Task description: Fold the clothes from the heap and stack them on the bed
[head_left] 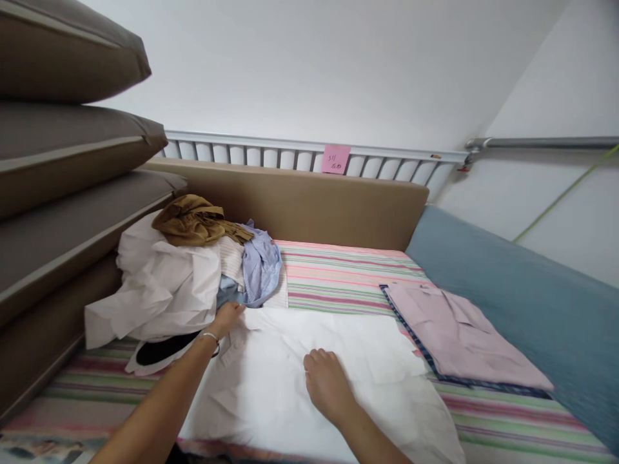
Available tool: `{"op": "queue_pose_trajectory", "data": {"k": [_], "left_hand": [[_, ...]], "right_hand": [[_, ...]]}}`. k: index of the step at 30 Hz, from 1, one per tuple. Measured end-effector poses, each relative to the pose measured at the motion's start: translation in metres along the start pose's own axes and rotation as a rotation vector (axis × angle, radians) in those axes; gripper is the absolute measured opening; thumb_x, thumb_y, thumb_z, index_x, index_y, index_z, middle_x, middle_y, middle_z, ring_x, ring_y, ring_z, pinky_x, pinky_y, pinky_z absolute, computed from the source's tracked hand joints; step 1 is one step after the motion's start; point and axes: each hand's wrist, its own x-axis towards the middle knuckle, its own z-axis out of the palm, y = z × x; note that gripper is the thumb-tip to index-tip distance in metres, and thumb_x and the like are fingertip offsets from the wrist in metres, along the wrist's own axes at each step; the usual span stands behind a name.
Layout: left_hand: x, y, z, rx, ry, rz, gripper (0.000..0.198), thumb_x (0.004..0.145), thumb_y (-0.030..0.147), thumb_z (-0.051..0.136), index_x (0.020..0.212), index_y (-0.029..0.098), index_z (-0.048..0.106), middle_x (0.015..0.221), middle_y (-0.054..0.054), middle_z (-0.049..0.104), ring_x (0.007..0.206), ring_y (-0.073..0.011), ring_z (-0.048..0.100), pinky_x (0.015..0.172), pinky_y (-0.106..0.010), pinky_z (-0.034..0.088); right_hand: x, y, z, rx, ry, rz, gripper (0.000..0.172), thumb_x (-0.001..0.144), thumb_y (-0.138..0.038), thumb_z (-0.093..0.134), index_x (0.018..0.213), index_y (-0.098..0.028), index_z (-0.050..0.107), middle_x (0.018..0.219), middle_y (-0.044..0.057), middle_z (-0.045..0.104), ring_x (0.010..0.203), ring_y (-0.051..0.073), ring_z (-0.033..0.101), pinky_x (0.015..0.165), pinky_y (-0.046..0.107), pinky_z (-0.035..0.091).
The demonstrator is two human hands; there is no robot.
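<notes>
A white shirt (290,399) lies spread over the striped sheet in front of me, creased and partly doubled over. My left hand (227,319) is at its far left corner, fingers pinched on the cloth edge. On the middle of the shirt rests my right hand (329,381), its fingers curled closed against the fabric; the fingertips are mostly hidden. Close to my left hand is a heap of loose clothes: a white garment (164,283), a mustard-brown one (193,222) and a light blue one (261,264).
To the right lies a folded pink shirt (459,332) on a dark blue checked cloth. Grey-brown cushions (72,138) are stacked at the left. A brown panel (338,206) and metal railing stand behind; a pink note (335,158) hangs there. A blue-grey pad (507,277) leans along the right wall.
</notes>
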Motion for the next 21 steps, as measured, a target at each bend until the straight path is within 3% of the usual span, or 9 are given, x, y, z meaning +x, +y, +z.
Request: {"op": "queue_pose_trajectory", "data": {"k": [4,7,9,12,14,16,18,21], "left_hand": [[-0.007,0.003,-0.009,0.099,0.084,0.046,0.024,0.088,0.029,0.049,0.083,0.010,0.062,0.079,-0.004,0.063,0.078,-0.0178,0.061,0.074,-0.034,0.049],[-0.020,0.024,-0.009,0.164,0.208,0.138,0.024,0.086,0.016,0.042,0.097,0.007,0.061,0.097,-0.013,0.064,0.097,-0.0254,0.058,0.087,-0.040,0.043],[-0.032,0.048,0.006,0.191,0.268,0.281,0.033,0.086,0.016,0.038,0.114,0.009,0.054,0.116,-0.015,0.058,0.112,-0.0268,0.050,0.096,-0.042,0.037],[-0.055,0.084,0.050,0.264,0.284,0.583,0.040,0.088,0.022,0.035,0.124,0.015,0.050,0.133,-0.012,0.049,0.124,-0.0248,0.042,0.102,-0.043,0.032],[-0.071,0.097,0.082,0.351,0.263,0.663,0.044,0.088,0.025,0.033,0.129,0.018,0.047,0.139,-0.010,0.043,0.130,-0.0252,0.035,0.104,-0.047,0.029],[-0.082,0.099,0.106,0.444,0.230,0.598,0.046,0.088,0.028,0.033,0.133,0.021,0.043,0.143,-0.009,0.037,0.134,-0.0283,0.028,0.103,-0.055,0.025],[-0.088,0.092,0.120,0.516,0.213,0.524,0.048,0.088,0.032,0.035,0.135,0.026,0.040,0.146,-0.008,0.031,0.135,-0.0322,0.022,0.102,-0.062,0.019],[-0.088,0.081,0.124,0.559,0.208,0.495,0.048,0.089,0.038,0.035,0.136,0.033,0.036,0.149,-0.005,0.025,0.137,-0.0341,0.015,0.100,-0.066,0.014]], "right_hand": [[0.000,0.002,0.002,0.116,-0.017,0.042,0.012,0.079,-0.016,0.047,0.074,-0.020,0.057,0.081,0.002,0.061,0.079,0.018,0.052,0.072,0.030,0.033],[0.000,0.001,-0.004,0.268,0.018,0.100,0.013,0.081,-0.021,0.048,0.073,-0.021,0.058,0.077,0.000,0.061,0.075,0.015,0.054,0.068,0.026,0.036],[0.003,0.000,-0.008,0.347,0.091,0.164,0.017,0.083,-0.020,0.045,0.074,-0.022,0.060,0.078,0.000,0.062,0.074,0.013,0.055,0.067,0.024,0.038],[0.013,0.008,-0.015,0.374,0.256,0.224,0.022,0.086,-0.020,0.040,0.090,-0.023,0.062,0.091,0.002,0.065,0.085,0.014,0.058,0.077,0.025,0.041],[0.019,0.026,-0.018,0.321,0.327,0.247,0.029,0.088,-0.024,0.039,0.108,-0.024,0.059,0.109,0.004,0.064,0.104,0.017,0.055,0.094,0.032,0.035],[0.018,0.054,-0.018,0.230,0.328,0.312,0.037,0.089,-0.031,0.038,0.123,-0.024,0.052,0.128,0.006,0.055,0.123,0.020,0.043,0.106,0.041,0.024],[0.009,0.091,-0.012,0.127,0.282,0.424,0.043,0.089,-0.039,0.038,0.130,-0.026,0.045,0.140,0.007,0.042,0.133,0.023,0.030,0.108,0.047,0.017],[-0.012,0.141,0.007,-0.013,0.180,0.565,0.047,0.088,-0.044,0.038,0.132,-0.029,0.043,0.145,0.008,0.034,0.135,0.025,0.024,0.108,0.050,0.014]]}}
